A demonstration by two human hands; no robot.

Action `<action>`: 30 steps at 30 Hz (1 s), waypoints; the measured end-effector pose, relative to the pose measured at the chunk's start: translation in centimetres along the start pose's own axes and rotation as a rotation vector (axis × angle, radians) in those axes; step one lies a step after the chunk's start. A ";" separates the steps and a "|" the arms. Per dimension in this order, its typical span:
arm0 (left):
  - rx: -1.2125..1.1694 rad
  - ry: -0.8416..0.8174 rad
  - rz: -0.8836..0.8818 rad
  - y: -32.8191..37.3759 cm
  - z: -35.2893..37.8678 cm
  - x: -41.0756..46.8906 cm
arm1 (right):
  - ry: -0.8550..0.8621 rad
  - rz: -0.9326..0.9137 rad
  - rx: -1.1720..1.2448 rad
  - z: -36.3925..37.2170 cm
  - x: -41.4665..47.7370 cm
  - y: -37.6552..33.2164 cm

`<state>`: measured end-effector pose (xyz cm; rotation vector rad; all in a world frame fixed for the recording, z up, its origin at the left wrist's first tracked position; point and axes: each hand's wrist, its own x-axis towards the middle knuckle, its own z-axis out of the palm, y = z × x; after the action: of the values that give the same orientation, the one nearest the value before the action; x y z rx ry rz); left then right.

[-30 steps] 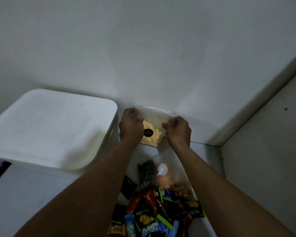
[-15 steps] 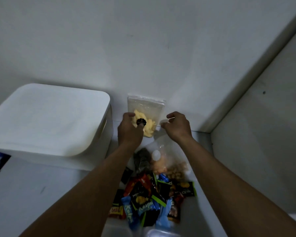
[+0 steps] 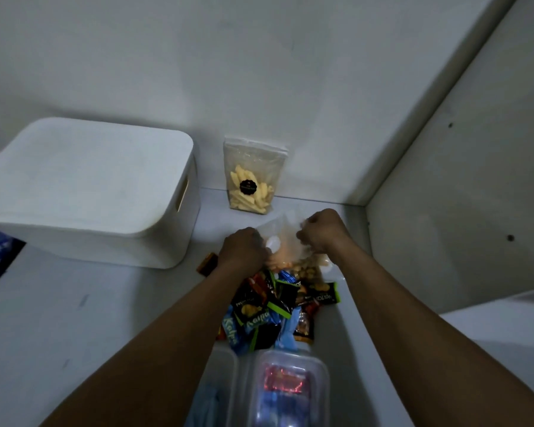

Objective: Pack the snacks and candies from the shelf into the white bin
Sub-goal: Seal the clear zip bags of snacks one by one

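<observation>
A: Hands?
B: Left hand (image 3: 242, 248) and right hand (image 3: 324, 231) both curled, pinching the crinkled top of a soft clear bag (image 3: 285, 252) holding orange snacks and nuts, low on the shelf (image 3: 74, 318).
A: Other snacks?
B: Flat clear pouch (image 3: 252, 177) of pale yellow sticks with a round black label, upright against the back wall. Glossy sachets (image 3: 275, 303) heaped nearer the camera.
A: Bin?
B: White bin (image 3: 185, 211): matte, rounded corners, slot handle, lidded, left of the pouch.
</observation>
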<state>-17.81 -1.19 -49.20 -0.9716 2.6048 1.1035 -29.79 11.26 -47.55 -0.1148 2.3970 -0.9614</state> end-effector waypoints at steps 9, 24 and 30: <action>-0.115 0.106 0.048 0.9 -1.1 -1.6 | -0.303 -0.062 0.455 -0.6 -4.3 -1.8; -0.791 0.068 0.114 5.1 -12.6 -10.5 | -0.200 -0.340 0.439 -3.7 -18.7 -8.7; -0.851 0.015 0.130 6.4 -16.3 -14.8 | -0.100 -0.379 0.355 -5.1 -23.0 -11.1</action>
<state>-8.52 -1.61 -28.24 -0.9137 2.2033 2.3254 -14.37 12.45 -26.60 -0.4844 2.1139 -1.4998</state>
